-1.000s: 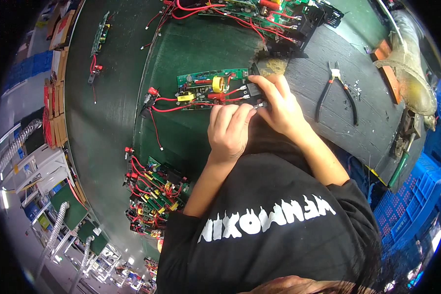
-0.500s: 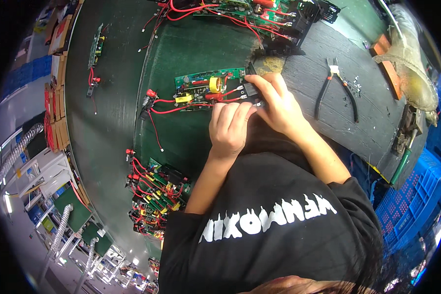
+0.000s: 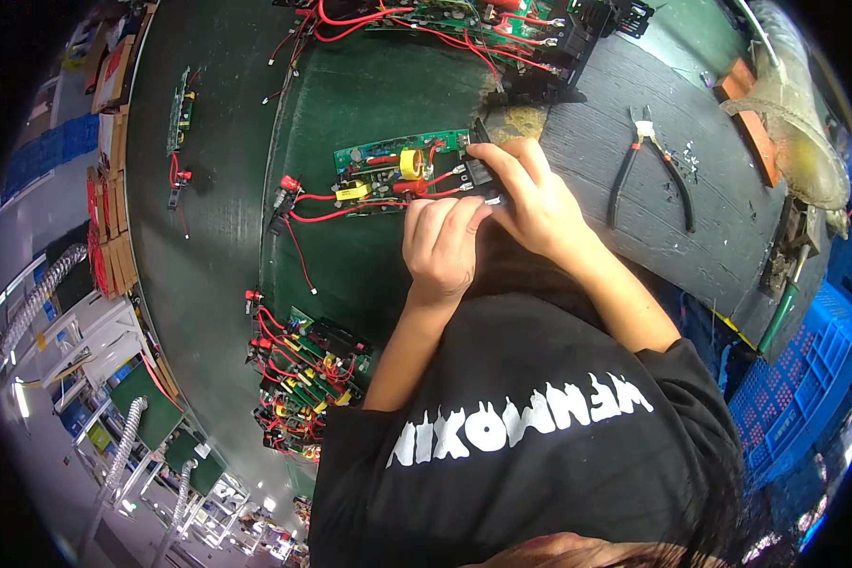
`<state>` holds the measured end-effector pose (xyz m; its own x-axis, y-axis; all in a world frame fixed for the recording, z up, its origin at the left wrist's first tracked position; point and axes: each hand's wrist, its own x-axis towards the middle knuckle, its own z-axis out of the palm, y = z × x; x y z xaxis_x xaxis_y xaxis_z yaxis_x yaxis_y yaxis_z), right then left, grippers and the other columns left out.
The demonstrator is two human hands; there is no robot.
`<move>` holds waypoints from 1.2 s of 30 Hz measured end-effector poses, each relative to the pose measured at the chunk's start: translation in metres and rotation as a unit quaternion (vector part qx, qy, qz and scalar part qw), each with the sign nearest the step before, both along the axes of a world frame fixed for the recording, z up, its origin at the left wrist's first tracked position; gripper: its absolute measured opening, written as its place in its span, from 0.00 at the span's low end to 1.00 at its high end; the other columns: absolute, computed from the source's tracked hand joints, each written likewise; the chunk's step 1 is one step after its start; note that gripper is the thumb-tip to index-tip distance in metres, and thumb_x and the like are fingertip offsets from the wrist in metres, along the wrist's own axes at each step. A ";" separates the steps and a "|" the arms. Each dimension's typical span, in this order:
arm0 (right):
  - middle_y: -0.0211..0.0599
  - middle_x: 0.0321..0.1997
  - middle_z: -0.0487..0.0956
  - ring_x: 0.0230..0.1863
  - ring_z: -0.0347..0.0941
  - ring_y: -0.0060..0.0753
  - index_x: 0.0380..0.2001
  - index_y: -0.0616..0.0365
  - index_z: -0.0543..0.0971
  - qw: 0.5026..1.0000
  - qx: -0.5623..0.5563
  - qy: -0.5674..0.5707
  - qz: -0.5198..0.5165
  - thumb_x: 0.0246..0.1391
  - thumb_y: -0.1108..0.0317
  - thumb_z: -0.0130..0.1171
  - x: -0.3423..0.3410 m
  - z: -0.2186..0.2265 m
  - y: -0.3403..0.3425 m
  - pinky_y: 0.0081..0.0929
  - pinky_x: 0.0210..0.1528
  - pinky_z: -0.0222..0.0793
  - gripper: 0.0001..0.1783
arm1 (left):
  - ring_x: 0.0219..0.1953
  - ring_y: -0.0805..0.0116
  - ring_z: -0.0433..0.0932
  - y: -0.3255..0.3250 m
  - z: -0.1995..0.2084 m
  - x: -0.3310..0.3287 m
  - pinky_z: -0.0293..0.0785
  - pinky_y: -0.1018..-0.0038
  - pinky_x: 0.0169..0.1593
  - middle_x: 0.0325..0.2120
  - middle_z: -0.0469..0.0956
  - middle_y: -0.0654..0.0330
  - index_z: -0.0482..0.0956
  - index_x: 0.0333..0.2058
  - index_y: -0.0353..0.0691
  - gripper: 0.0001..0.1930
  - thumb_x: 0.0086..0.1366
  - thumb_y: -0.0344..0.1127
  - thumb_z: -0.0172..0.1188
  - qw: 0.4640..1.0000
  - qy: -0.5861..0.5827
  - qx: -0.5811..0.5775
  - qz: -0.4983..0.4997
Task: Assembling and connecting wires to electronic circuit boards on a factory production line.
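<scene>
A green circuit board [image 3: 350, 163] lies in front of me, carrying a yellow-wound coil [image 3: 412, 165] and red wires with fork-shaped metal terminals. At its right end stands a black plastic panel [image 3: 480, 172], gripped by the fingers and thumb of my right hand [image 3: 540, 201]. My left hand [image 3: 438, 248] is closed in a pinch at the board's near right corner. A small silvery piece [image 3: 491, 201] shows between the two hands; its kind is too small to tell. Red wires lead left from the board to a red-and-black switch part [image 3: 286, 194].
Black-handled cutting pliers [image 3: 646, 170] lie on the dark board at right, beside scattered clippings. More wired circuit boards [image 3: 303, 379] are heaped at near left, others [image 3: 502, 33] at the far edge. One assembly [image 3: 180, 123] sits further left. A blue crate [image 3: 790, 379] stands at right.
Both hands keep almost the same grip at the panel, with only slight shifts of the fingers. The whole view has moved a little.
</scene>
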<state>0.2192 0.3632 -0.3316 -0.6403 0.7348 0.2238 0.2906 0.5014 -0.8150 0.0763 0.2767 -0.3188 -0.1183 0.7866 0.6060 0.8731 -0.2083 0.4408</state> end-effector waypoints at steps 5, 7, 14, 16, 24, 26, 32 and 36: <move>0.47 0.49 0.72 0.46 0.76 0.55 0.64 0.53 0.72 1.000 0.016 -0.001 -0.004 0.40 0.75 0.72 -0.002 -0.001 -0.001 0.42 0.45 0.76 0.42 | 0.30 0.59 0.76 0.000 0.001 -0.001 0.74 0.67 0.34 0.31 0.77 0.59 0.84 0.38 0.34 0.11 0.56 0.27 0.73 1.000 0.004 -0.001 -0.009; 0.46 0.48 0.72 0.44 0.77 0.55 0.63 0.52 0.72 1.000 0.023 0.003 -0.008 0.41 0.75 0.72 -0.002 -0.002 0.000 0.42 0.43 0.76 0.42 | 0.30 0.59 0.77 -0.002 0.005 -0.002 0.75 0.67 0.34 0.30 0.78 0.59 0.85 0.37 0.35 0.11 0.55 0.27 0.74 1.000 0.005 -0.016 -0.019; 0.46 0.47 0.73 0.43 0.77 0.55 0.63 0.51 0.72 1.000 0.013 -0.002 -0.012 0.42 0.76 0.72 -0.004 -0.001 -0.002 0.43 0.41 0.76 0.41 | 0.31 0.61 0.76 -0.003 0.014 -0.007 0.76 0.68 0.34 0.31 0.77 0.59 0.84 0.38 0.33 0.11 0.55 0.27 0.71 0.996 0.050 -0.033 -0.062; 0.45 0.46 0.72 0.42 0.77 0.55 0.63 0.50 0.72 1.000 0.005 -0.026 -0.014 0.42 0.76 0.71 -0.005 0.000 -0.001 0.44 0.40 0.76 0.41 | 0.31 0.61 0.77 0.000 0.016 -0.009 0.76 0.68 0.34 0.31 0.78 0.59 0.84 0.38 0.33 0.11 0.55 0.27 0.71 0.996 0.051 -0.032 -0.068; 0.45 0.46 0.72 0.41 0.77 0.55 0.64 0.49 0.71 0.999 0.001 -0.031 -0.016 0.42 0.77 0.71 -0.005 0.000 0.000 0.44 0.39 0.76 0.42 | 0.30 0.61 0.77 0.004 0.018 -0.004 0.76 0.68 0.34 0.27 0.78 0.60 0.86 0.36 0.35 0.11 0.52 0.25 0.74 0.997 0.029 -0.049 -0.053; 0.45 0.46 0.72 0.41 0.77 0.56 0.64 0.49 0.71 0.999 -0.007 -0.030 -0.016 0.42 0.77 0.71 -0.005 0.000 0.000 0.44 0.39 0.76 0.42 | 0.29 0.60 0.77 0.003 0.014 -0.002 0.76 0.68 0.34 0.27 0.79 0.59 0.86 0.36 0.35 0.11 0.52 0.26 0.74 0.999 -0.004 -0.039 -0.036; 0.45 0.46 0.72 0.43 0.76 0.56 0.63 0.50 0.71 0.998 -0.025 -0.050 0.000 0.41 0.77 0.71 -0.005 0.000 -0.002 0.44 0.42 0.76 0.41 | 0.29 0.60 0.77 -0.002 0.014 -0.001 0.75 0.68 0.34 0.26 0.79 0.59 0.86 0.35 0.35 0.11 0.51 0.26 0.75 0.999 -0.014 -0.044 -0.025; 0.46 0.46 0.71 0.45 0.75 0.57 0.62 0.51 0.72 0.999 -0.028 -0.040 0.006 0.43 0.76 0.72 -0.004 0.001 -0.002 0.44 0.44 0.75 0.40 | 0.29 0.60 0.77 -0.001 0.017 -0.005 0.75 0.68 0.34 0.27 0.79 0.59 0.86 0.35 0.34 0.11 0.51 0.25 0.74 0.998 -0.011 -0.046 -0.046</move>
